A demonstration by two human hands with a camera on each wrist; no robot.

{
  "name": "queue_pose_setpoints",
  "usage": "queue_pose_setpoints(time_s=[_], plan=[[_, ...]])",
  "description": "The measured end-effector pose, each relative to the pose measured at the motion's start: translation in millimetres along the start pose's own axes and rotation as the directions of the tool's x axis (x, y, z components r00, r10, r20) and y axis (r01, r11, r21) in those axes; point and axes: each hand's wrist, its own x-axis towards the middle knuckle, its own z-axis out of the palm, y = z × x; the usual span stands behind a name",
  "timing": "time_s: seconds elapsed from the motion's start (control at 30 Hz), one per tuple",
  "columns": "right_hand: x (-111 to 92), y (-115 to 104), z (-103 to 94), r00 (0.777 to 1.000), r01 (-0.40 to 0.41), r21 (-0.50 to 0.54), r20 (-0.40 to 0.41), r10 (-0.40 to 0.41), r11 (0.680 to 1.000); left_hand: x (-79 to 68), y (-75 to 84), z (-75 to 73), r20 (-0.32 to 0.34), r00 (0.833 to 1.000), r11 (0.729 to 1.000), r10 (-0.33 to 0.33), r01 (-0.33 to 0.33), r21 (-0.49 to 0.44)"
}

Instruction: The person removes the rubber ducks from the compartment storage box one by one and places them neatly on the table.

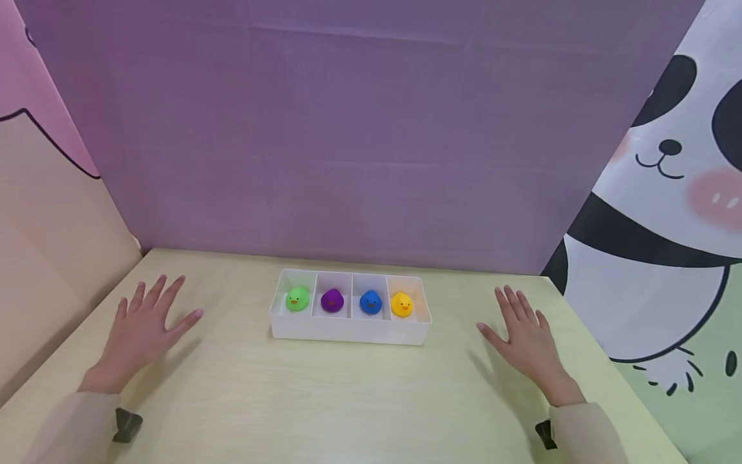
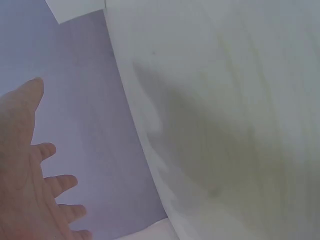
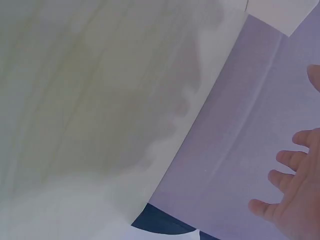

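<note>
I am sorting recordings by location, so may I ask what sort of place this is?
Probably a small indoor tabletop booth, perhaps arranged for filming: a pale table stands before a plain purple backdrop, with a panda-printed panel along its right side. The wider room is not visible.

left hand [image 2: 17,170] cut off at left in left wrist view, right hand [image 3: 302,190] cut off at right in right wrist view, left sleeve [image 1: 75,428] and right sleeve [image 1: 588,435] cropped by head view's bottom edge, panda print [image 1: 666,219] by its right, details on purple duck [image 1: 332,299] too small to tell
</note>
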Motion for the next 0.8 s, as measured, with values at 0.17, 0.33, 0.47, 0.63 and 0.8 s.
queue_pose_setpoints(time_s=[0.17,0.33,0.47,0.63,0.8], plan=[[5,-6,3.0,0.998,0.038,-0.013,-0.056,-0.039,0.999,3.8,9.6,2.1,-0.016,0.999,1.000,0.028,-0.028,0.003],[9,-11,8.3,0.995,0.063,0.001,-0.077,-0.062,0.998,6.5,16.8,6.3,-0.031,0.998,0.998,0.063,-0.063,0.000],[12,-15,11.8,0.993,0.078,0.024,-0.086,-0.076,0.997,7.8,22.0,10.2,-0.047,0.995,0.996,0.092,-0.092,-0.005],[17,-21,15.4,0.987,0.118,0.053,-0.117,-0.112,0.992,9.2,25.8,16.3,-0.089,0.985,0.989,0.146,-0.147,-0.005],[23,-29,18.4,0.983,0.144,0.072,-0.122,-0.135,0.987,12.1,29.5,21.2,-0.171,0.961,0.975,0.220,-0.224,-0.008]])
